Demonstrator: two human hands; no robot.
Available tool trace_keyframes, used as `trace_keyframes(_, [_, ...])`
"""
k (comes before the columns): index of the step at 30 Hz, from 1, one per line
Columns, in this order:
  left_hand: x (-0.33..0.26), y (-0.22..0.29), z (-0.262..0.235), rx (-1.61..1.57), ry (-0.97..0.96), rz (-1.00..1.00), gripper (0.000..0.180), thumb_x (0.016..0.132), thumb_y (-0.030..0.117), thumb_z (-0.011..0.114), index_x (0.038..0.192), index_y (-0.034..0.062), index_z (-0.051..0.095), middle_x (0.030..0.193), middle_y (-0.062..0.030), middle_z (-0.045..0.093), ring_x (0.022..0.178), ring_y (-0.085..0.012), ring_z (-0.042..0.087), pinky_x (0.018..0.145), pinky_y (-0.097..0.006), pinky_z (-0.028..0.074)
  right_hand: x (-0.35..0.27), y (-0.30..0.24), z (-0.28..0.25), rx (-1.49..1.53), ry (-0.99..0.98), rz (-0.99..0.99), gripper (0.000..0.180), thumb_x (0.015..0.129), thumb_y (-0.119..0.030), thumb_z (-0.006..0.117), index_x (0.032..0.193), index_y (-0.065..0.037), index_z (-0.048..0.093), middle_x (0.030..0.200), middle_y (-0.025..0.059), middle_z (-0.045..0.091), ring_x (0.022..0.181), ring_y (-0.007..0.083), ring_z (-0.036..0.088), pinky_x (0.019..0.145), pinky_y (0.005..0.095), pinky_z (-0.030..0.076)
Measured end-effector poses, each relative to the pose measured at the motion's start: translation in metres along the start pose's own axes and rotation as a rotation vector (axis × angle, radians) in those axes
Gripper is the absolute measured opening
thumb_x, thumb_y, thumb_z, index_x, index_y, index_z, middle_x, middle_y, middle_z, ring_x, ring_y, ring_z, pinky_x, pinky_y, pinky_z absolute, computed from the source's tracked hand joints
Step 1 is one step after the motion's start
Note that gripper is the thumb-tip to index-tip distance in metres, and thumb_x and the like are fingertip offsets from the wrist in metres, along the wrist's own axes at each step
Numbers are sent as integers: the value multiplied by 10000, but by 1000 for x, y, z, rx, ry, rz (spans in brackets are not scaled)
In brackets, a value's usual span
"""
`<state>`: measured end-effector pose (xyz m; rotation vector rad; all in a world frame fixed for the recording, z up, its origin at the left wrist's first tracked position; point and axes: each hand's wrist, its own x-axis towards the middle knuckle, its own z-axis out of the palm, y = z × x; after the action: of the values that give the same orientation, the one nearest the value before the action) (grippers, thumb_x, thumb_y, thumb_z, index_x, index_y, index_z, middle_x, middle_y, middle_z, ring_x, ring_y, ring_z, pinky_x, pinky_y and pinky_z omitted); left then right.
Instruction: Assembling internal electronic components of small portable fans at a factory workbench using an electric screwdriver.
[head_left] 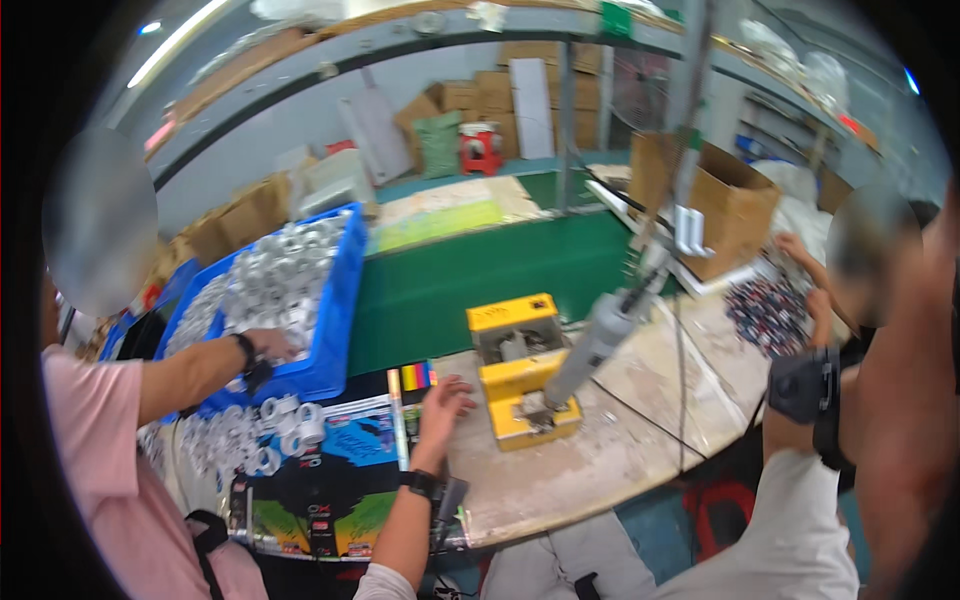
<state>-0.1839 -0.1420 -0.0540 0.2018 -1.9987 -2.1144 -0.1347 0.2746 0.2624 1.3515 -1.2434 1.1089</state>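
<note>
Yellow block (pixel 520 375) on the pale table (pixel 600 460), grey screwdriver (pixel 590 350) standing tip-down on it, left hand (pixel 443 398) open with fingers spread just beside the block, right hand (pixel 820 305) well apart by small coloured bits (pixel 765 312), open or closed impossible to tell.

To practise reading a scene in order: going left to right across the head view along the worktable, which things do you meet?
Blue plastic crate of small white parts → left hand → yellow metal fixture block → grey hanging power screwdriver → brown cardboard box.
</note>
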Motion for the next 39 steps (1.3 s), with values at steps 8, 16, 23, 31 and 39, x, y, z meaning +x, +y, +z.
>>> trace_keyframes(8, [-5, 9, 0, -34, -2, -53, 271, 896, 53, 543, 1161, -2, 532, 1095, -91, 592, 989, -186, 585, 820, -323, 521, 65, 1, -45, -186, -145, -206, 787, 779, -423, 627, 1352, 7, 301, 1388, 245, 329, 1312, 392, 253, 1065, 509, 185])
trace_keyframes(16, [-77, -12, 19, -67, -30, -101, 290, 881, 70, 536, 1161, -5, 528, 1063, -106, 626, 884, -190, 601, 756, -290, 481, 205, 2, -59, -175, -168, -506, 769, 780, -419, 628, 1342, 4, 319, 1370, 240, 347, 1297, 380, 275, 1057, 500, 199])
trace_keyframes(23, [-24, 22, 13, 242, -55, 120, 248, 886, 93, 526, 1113, 5, 571, 964, -98, 637, 831, -176, 629, 687, -294, 526, 197, 30, -53, -137, -235, -625, 753, 781, -417, 629, 1333, 2, 334, 1354, 235, 362, 1283, 369, 294, 1050, 493, 212])
trace_keyframes(31, [-10, 20, 7, 58, 9, -4, 227, 867, 41, 549, 1075, -50, 557, 951, -114, 658, 771, -167, 632, 720, -281, 497, 98, 42, -14, -32, -213, -227, 735, 782, -413, 630, 1323, -1, 353, 1335, 230, 380, 1268, 356, 316, 1042, 485, 226])
trace_keyframes(39, [-11, 20, 12, 103, -7, -38, 228, 877, 81, 542, 1087, -5, 563, 981, -84, 660, 795, -148, 630, 684, -260, 477, 60, 35, 33, 76, -163, -90, 717, 783, -410, 632, 1312, -3, 371, 1317, 225, 398, 1253, 343, 338, 1034, 476, 241])
